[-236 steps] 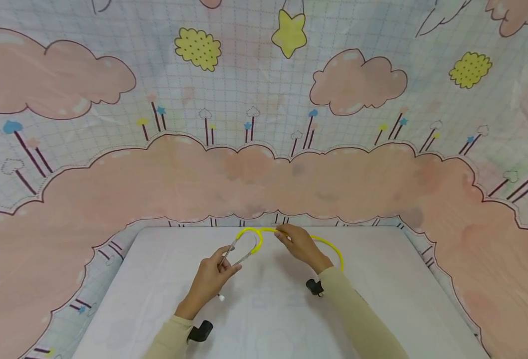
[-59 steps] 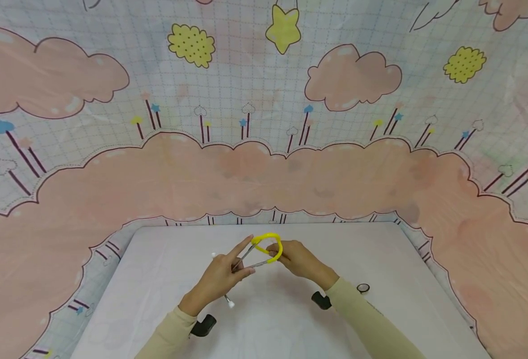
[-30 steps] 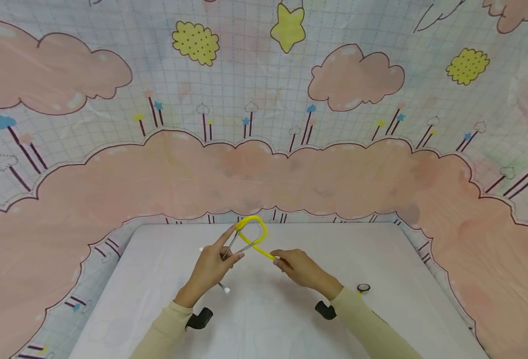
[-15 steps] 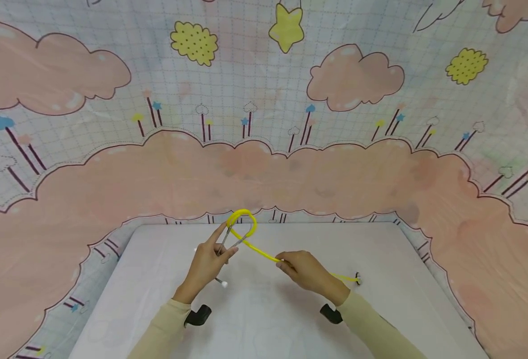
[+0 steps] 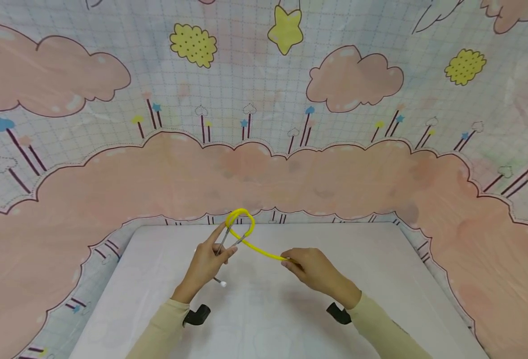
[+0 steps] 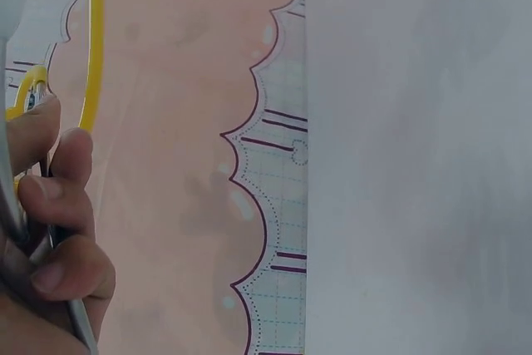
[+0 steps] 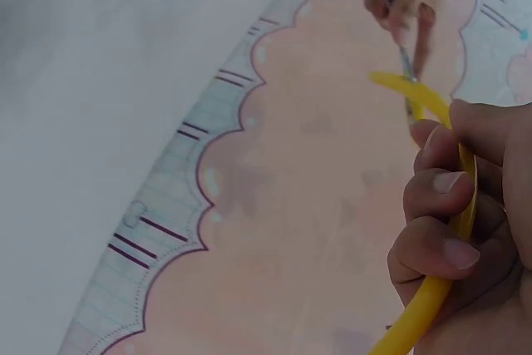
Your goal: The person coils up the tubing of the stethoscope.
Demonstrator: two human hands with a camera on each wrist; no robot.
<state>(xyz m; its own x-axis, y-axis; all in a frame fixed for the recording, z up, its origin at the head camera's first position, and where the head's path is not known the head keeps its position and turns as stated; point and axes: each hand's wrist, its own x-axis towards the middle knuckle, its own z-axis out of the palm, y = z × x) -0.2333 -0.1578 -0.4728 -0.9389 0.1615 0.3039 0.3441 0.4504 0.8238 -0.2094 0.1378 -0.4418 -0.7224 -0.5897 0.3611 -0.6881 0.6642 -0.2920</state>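
Observation:
A stethoscope with yellow tubing (image 5: 263,252) is held above the white table. In the head view, my left hand (image 5: 204,263) grips its metal ear tubes, index finger extended up to the yellow part. One white ear tip (image 5: 223,284) sticks out below that hand. The tubing makes a loop beyond the left fingers, crosses the ear tubes and runs right. My right hand (image 5: 314,269) pinches the tubing at table centre-right; in the right wrist view its curled fingers (image 7: 436,247) wrap it. The chest piece is hidden.
A white table (image 5: 264,324) lies beneath both hands. Behind and around it hangs a patterned cloth (image 5: 335,179) with pink clouds and stars. Black wrist cameras (image 5: 197,315) sit on both wrists.
Almost eight seconds ago the tubing ran rightward without the present loop. Lately both hands have drawn apart, left hand leftward and right hand rightward. The chest piece seen half a second ago is hidden now.

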